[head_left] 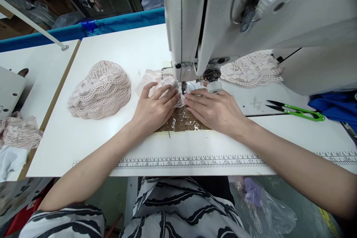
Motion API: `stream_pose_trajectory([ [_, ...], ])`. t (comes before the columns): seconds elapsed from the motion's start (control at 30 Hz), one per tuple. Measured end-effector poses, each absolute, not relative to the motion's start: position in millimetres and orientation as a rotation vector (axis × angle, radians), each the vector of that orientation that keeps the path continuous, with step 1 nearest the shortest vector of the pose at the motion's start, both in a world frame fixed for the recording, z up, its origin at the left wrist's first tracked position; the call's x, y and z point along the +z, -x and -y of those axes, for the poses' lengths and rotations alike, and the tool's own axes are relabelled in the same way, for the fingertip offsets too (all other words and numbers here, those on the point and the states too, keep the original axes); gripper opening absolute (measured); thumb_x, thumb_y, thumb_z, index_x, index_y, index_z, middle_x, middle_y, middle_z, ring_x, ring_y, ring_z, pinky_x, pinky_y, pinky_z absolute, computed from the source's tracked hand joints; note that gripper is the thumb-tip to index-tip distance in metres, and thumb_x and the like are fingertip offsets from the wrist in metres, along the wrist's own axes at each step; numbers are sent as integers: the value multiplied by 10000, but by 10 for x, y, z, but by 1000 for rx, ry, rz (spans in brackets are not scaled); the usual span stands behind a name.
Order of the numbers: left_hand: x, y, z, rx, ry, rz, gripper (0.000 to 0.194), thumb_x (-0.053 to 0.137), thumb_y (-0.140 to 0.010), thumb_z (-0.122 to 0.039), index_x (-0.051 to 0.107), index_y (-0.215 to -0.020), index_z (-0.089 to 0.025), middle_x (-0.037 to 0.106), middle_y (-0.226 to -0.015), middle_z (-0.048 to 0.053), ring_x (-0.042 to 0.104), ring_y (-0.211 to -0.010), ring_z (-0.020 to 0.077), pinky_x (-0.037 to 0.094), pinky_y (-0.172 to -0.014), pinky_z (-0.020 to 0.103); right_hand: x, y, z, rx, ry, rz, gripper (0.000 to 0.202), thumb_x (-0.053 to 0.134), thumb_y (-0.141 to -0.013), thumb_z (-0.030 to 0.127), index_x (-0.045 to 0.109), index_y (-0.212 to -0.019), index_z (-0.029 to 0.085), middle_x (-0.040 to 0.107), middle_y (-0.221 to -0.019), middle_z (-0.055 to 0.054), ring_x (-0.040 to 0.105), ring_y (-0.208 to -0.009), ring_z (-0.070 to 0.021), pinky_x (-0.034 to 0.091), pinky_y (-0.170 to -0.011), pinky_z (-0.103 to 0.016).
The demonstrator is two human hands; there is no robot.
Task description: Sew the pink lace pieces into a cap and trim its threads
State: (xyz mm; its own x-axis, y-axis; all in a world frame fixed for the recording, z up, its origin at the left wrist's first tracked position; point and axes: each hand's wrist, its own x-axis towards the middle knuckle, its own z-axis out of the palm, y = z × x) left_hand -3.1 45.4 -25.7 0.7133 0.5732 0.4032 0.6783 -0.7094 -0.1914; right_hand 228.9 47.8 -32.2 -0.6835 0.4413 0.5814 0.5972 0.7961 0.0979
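Note:
A pale pink lace piece lies under the needle and presser foot of a white sewing machine. My left hand rests on the lace just left of the foot, fingers stretched out and lying flat. On the other side, my right hand lies with its fingers extended, their tips by the lace edge close to the foot. Part of the lace is hidden beneath both hands. Brown shiny tape covers the machine bed in front of the foot.
A stack of pink lace pieces sits at left on the white table. More lace lies behind the machine head. Green thread snips and a blue cloth are at right. A printed ruler runs along the front edge.

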Motion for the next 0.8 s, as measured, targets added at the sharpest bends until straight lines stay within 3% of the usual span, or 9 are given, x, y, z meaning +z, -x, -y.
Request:
stream_pose_trajectory([
  [0.8, -235, 22, -337, -508, 2677, 972, 292, 526, -997, -183, 679, -1239, -239, 746, -1213, 23, 659, -1201, 231, 395, -1050, 489, -296, -2310, -444, -278, 851, 2486, 231, 538, -985, 163, 761, -1018, 216, 779, -1085, -22, 710, -965, -199, 518, -987, -440],
])
